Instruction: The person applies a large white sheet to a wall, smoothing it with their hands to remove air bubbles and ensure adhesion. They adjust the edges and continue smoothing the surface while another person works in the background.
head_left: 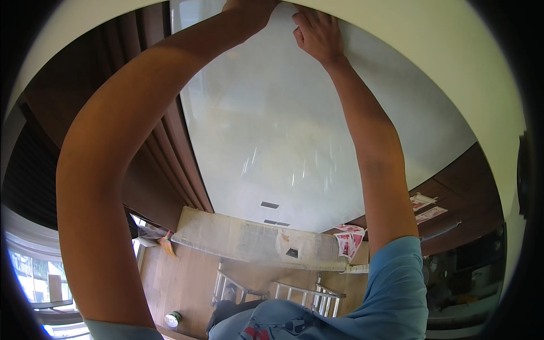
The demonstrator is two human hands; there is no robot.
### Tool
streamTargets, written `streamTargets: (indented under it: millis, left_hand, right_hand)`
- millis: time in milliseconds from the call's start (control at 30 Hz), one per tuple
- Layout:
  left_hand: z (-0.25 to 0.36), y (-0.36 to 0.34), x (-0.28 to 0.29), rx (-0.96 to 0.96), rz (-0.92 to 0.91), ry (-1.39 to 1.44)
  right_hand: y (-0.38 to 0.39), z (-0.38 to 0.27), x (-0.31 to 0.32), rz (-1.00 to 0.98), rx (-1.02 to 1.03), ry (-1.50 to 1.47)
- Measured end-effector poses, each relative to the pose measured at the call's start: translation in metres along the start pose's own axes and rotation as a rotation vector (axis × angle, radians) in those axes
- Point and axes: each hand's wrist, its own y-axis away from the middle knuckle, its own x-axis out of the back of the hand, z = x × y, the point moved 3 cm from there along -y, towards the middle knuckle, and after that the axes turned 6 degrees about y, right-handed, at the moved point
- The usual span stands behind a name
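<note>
Both my arms reach up along a tall, glossy pale-grey wall panel (266, 124). At the top rim of the picture my left hand (252, 14) lies against the upper part of the panel, its fingers cut off from view. To its right, my right hand (320, 35) is also up against the panel, with the fingers curled in. Whatever those fingers may hold is hidden. Streaky light reflections show on the panel's lower half, and small dark rectangular slots sit near its bottom.
Brown ribbed panelling (173, 147) borders the left side. Below runs a film-covered ledge (226, 232) with red-and-white sheets (350, 241) at its right end. A metal ladder (309, 293) stands beneath me. A broom (168, 245) and a round can (172, 318) are at lower left.
</note>
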Motion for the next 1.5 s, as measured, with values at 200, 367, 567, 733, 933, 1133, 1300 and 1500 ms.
streamTargets:
  millis: [200,367,567,733,933,1133,1300,1500]
  left_hand:
    - [-0.011,0.026,0.026,-0.166,0.231,0.102]
    - [-0.037,0.062,0.054,-0.349,0.469,0.114]
    - [-0.048,0.08,0.061,-0.545,0.726,-0.139]
    - [-0.061,0.078,0.064,-0.739,0.595,0.145]
    - [-0.116,0.127,0.058,-0.539,0.101,-0.081]
    - [-0.192,0.167,0.059,-0.303,0.088,0.079]
    - [-0.225,0.168,0.034,0.02,-0.032,0.059]
    - [-0.248,0.11,-0.002,0.37,-0.361,0.069]
  right_hand:
    - [0.001,0.001,0.018,0.175,0.053,-0.023]
    - [0.006,-0.003,-0.014,0.258,0.093,0.114]
    - [0.02,-0.001,-0.043,0.339,0.151,0.374]
    - [0.026,-0.006,-0.052,0.342,0.262,0.737]
    - [0.019,0.003,-0.049,0.331,0.054,0.107]
    - [0.012,0.003,-0.033,0.256,0.027,-0.09]
    - [0.01,-0.001,-0.012,0.149,0.077,0.083]
    - [0.002,-0.004,-0.013,0.127,0.058,0.001]
